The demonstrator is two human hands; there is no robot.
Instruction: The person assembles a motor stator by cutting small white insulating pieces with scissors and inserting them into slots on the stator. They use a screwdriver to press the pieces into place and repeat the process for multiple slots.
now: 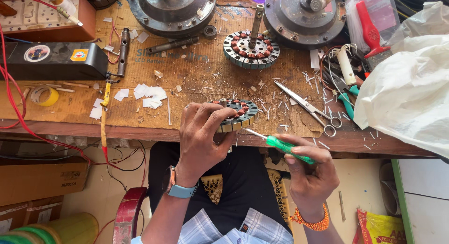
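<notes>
Here, one line for each thing.
Left hand: it is curled tight around a round motor part. The fingers wrap over the top of it.
Round motor part: a metal ring with red-brown wire coils in it. It sits at the near edge of the workbench, tipped up a bit in the hand.
Right hand: its fingers are closed around a green screwdriver, held like a pencil.
Green screwdriver: its thin metal tip points up and left, and reaches just under the round motor part.
Second coil ring: it lies flat farther back on the bench, with a metal rod standing up in the middle.
Scissors: they lie on the bench, to the right of the hands, blades shut.
White paper bits: a small heap to the left of the left hand.
Yellow tape roll: far left on the bench.
White plastic bag: big and crumpled, at the right end.
</notes>
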